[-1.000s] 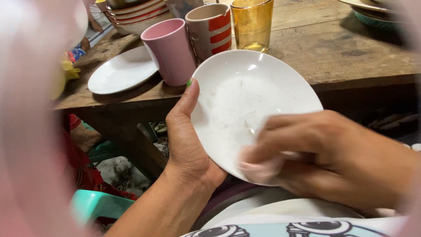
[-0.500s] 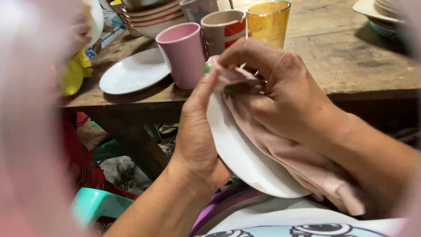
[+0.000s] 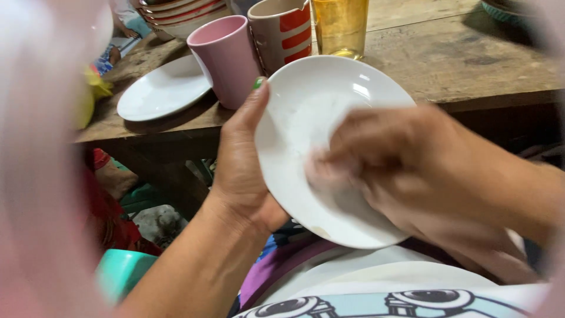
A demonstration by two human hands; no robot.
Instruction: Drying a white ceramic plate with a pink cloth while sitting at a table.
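- The left hand (image 3: 241, 171) is clamping the rim of a white shallow dish (image 3: 306, 112), thumb lying along the near edge, holding it tilted in front of the wooden desk (image 3: 471, 65), just below the desk's front edge and above the lap.
- The right hand (image 3: 424, 171) is pressing into the dish's hollow; it is blurred, and what looks like a pale cloth (image 3: 321, 171) is bunched under the fingers, so I am reading that hand as closed on the cloth.
- To do this rubbing well, I judge the left hand should be keeping the rim steady and angled toward the face while the right is working in overlapping circles from the centre out to the lip, since a dull smear is showing in the hollow.
- Counting on the desk behind the dish: one pink cup (image 3: 223, 56), one striped red-and-beige mug (image 3: 282, 32), one amber glass (image 3: 340, 26), one flat white plate (image 3: 162, 88), and one stack of bowls (image 3: 188, 15) at the far left, its number unclear.
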